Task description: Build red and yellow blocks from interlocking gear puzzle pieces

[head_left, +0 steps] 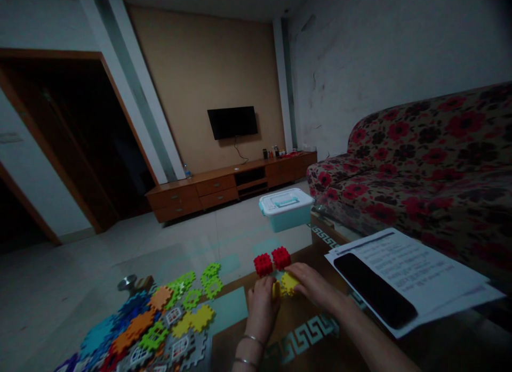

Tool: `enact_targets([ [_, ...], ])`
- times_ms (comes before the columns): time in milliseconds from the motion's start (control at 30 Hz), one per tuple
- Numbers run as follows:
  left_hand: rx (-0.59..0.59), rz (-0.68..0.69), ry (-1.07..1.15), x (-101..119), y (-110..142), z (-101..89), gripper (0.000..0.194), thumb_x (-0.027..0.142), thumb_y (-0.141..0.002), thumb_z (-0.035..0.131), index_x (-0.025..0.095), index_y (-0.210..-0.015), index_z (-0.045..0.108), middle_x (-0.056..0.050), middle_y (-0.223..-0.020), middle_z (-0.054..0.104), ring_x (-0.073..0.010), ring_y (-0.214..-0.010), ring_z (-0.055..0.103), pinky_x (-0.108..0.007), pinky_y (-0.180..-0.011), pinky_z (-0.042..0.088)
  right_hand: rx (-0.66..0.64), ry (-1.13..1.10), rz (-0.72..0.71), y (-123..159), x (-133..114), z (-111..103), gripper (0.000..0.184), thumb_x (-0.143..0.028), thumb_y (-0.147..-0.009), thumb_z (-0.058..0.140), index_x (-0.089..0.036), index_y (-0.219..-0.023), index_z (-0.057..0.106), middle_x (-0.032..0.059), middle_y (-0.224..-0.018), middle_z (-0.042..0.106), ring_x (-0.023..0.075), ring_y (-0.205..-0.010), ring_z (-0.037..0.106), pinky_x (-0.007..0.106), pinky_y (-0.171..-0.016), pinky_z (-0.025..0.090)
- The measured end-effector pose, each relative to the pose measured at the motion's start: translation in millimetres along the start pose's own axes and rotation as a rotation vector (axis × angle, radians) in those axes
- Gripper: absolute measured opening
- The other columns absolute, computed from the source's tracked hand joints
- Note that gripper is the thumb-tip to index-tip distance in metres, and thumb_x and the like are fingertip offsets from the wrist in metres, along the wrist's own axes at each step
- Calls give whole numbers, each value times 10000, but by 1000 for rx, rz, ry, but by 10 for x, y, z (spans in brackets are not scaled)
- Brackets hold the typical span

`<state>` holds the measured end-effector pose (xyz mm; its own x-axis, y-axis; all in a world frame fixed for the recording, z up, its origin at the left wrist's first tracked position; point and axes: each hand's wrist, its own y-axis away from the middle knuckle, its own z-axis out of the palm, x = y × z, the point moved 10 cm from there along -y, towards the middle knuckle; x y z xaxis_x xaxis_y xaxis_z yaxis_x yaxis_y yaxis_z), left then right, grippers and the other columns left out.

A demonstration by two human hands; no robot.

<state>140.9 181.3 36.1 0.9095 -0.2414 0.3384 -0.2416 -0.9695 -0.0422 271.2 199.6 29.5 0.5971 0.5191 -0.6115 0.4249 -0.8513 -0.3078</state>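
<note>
Both of my hands work close together over the glass-topped table. Yellow interlocking building pieces (288,284) sit between them. My left hand (264,302), with bracelets at the wrist, has its fingers closed on a yellow piece (276,290), mostly hidden. My right hand (310,284) pinches the yellow piece on its side with thumb and fingers. Just beyond my fingertips stand two red cube-like blocks, a left red block (263,265) and a right red block (281,258), side by side.
Loose interlocking pieces (136,329) in several colours cover the table's left. A teal lidded box (287,209) stands at the far edge. On the right, a black phone (374,289) lies on white papers (420,276). A floral sofa (432,148) is beyond them.
</note>
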Motion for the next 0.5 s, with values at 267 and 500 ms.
enact_targets([
  [267, 16, -18, -2, 38, 69, -102, 417, 137, -795, 496, 225, -1200, 546, -62, -1318, 575, -211, -1238, 477, -338, -974, 359, -13, 42, -30, -26, -34, 101, 564, -39, -733, 554, -176, -1281, 557, 119, -1325, 563, 236, -1225, 495, 384, -1060, 360],
  [500, 117, -188, -107, -471, 306, -414, 445, 96, -801, 510, 195, -1233, 550, -100, -1372, 521, -242, -1288, 429, -392, -1020, 332, 31, 108, -51, -65, -405, 26, 505, -8, -758, 504, -198, -1213, 609, 119, -1294, 576, 261, -1222, 475, 439, -1042, 351],
])
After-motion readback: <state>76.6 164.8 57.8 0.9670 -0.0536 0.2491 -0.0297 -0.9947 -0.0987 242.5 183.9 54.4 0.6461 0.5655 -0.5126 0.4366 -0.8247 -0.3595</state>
